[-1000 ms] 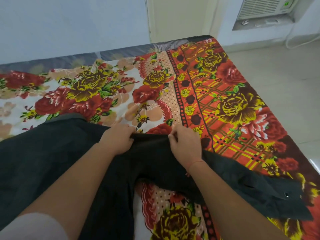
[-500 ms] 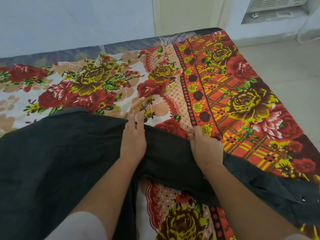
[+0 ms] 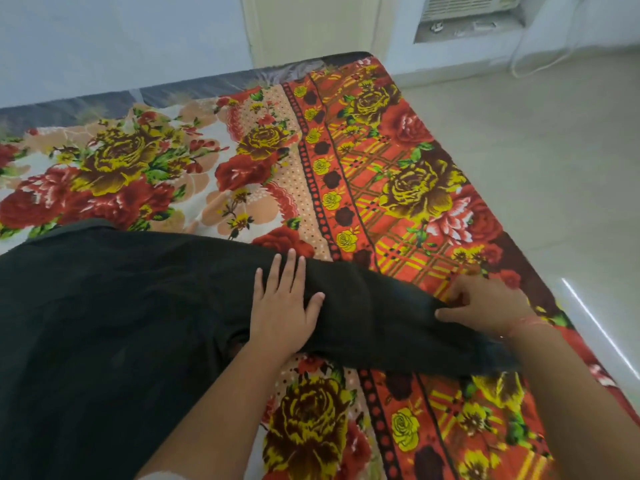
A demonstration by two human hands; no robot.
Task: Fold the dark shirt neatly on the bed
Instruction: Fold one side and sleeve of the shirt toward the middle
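Observation:
The dark shirt [image 3: 114, 317] lies spread over the left half of the bed [image 3: 398, 188], which has a floral cover. One sleeve [image 3: 377, 317] stretches out to the right. My left hand [image 3: 282, 306] rests flat on the shirt where the sleeve joins the body, fingers apart, holding nothing. My right hand [image 3: 485, 304] pinches the sleeve's upper edge farther to the right, thumb and fingers closed on the cloth. The end of the sleeve is hidden under my right forearm.
The bed's right edge [image 3: 540, 271] drops to a pale tiled floor [image 3: 540, 140]. A wall runs along the bed's far side, with a door frame [image 3: 311, 26] and a window air conditioner [image 3: 464, 8] at the upper right.
My left hand has let go of the cloth and now lies flat on the shirt. My right hand slid to the right along the sleeve, which lies straighter.

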